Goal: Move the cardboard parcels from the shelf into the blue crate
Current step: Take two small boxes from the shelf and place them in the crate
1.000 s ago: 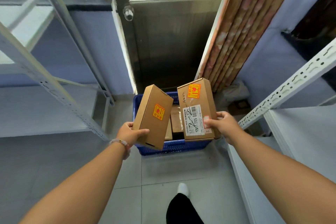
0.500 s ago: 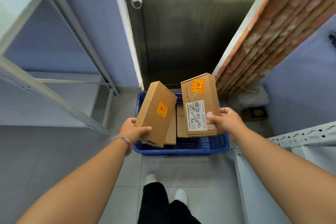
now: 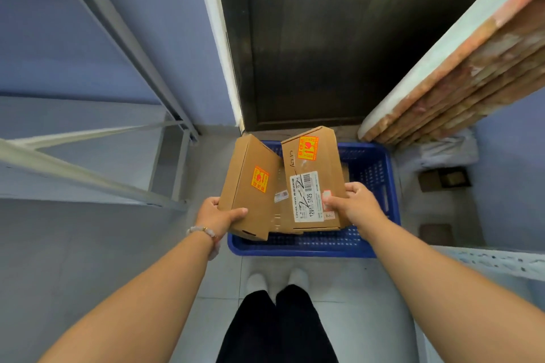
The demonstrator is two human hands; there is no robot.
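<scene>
I hold two cardboard parcels over the blue crate (image 3: 312,249) on the floor. My left hand (image 3: 216,215) grips the near end of a plain parcel (image 3: 250,186) with an orange sticker, tilted left. My right hand (image 3: 352,203) grips the near right corner of a parcel (image 3: 312,180) bearing an orange sticker and a white shipping label. Both parcels hang above the crate's left half. Between and under them, other cardboard parcels (image 3: 280,212) lie inside the crate, mostly hidden.
A grey metal shelf frame (image 3: 97,177) stands at the left, and a white shelf edge (image 3: 501,262) juts in at the lower right. A dark metal door (image 3: 309,47) and leaning boards (image 3: 460,74) are behind the crate. My feet (image 3: 277,278) stand just before it.
I have stepped closer and now look more steeply down; both parcels have come lower over the crate, and their far ends have drawn together.
</scene>
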